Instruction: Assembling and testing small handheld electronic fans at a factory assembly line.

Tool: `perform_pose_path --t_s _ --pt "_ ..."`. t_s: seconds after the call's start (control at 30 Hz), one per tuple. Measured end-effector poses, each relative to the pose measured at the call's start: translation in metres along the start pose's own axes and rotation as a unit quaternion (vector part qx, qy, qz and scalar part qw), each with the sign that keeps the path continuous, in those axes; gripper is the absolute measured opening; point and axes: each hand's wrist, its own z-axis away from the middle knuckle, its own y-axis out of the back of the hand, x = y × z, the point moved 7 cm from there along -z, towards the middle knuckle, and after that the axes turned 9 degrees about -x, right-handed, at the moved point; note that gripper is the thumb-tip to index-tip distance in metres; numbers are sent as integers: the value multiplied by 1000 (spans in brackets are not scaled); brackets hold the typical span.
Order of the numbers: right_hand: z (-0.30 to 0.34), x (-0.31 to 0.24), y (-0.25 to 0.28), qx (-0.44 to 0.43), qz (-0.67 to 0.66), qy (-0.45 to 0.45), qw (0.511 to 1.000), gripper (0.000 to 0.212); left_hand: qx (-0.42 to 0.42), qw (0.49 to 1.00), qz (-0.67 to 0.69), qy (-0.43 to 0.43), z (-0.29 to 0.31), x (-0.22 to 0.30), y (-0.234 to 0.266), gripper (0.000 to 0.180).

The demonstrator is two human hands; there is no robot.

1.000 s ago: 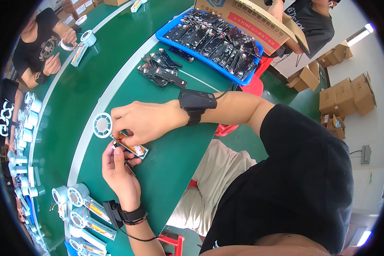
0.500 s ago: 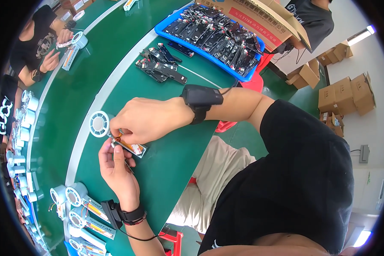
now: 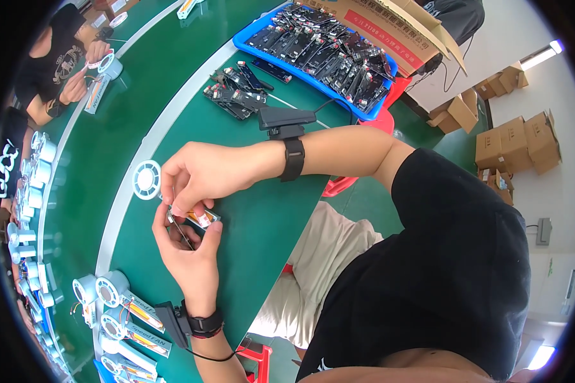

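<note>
A handheld fan with a round white grille head (image 3: 147,180) lies on the green table, its open handle casing (image 3: 206,219) showing orange inside and partly hidden under my hands. My left hand (image 3: 195,268) is closed round a thin dark circuit board (image 3: 182,233), held on edge beside the handle. Over the handle, my right hand (image 3: 214,171) has its fingertips pinched together, meeting the left fingertips at the board's upper end. What lies between those right fingertips is hidden. A black strapped device sits on each wrist.
A blue tray (image 3: 249,43) heaped with dark circuit boards stands at the far side, a cardboard box (image 3: 390,32) behind it. A loose pile of boards (image 3: 236,92) lies nearer. Several fans (image 3: 137,332) lie at lower left. Across the table a co-worker's hands (image 3: 76,86) handle another fan.
My left hand has turned, its thumb swinging away from the board toward the handle's end. My right wrist has rolled, and the orange-brown wires seen at its fingertips are now covered.
</note>
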Motion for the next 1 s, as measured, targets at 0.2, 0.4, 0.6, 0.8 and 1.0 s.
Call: perform_pose_path --t_s 0.2,0.4,0.6,0.8,1.0 --pt "-3 18 1 -37 -172 -58 983 18 40 994 -99 -4 2 1 0 72" --pt "-1 19 -7 -59 -221 -52 972 16 63 998 3 -16 3 -5 1 66" --pt "4 -7 -9 -53 99 -8 994 15 54 983 -174 -22 4 4 -1 63" --pt "6 -20 -14 -75 270 96 955 16 78 961 -265 -12 9 17 -1 62" --pt "-7 6 -7 -78 69 31 994 18 66 972 -226 -13 7 10 2 62"
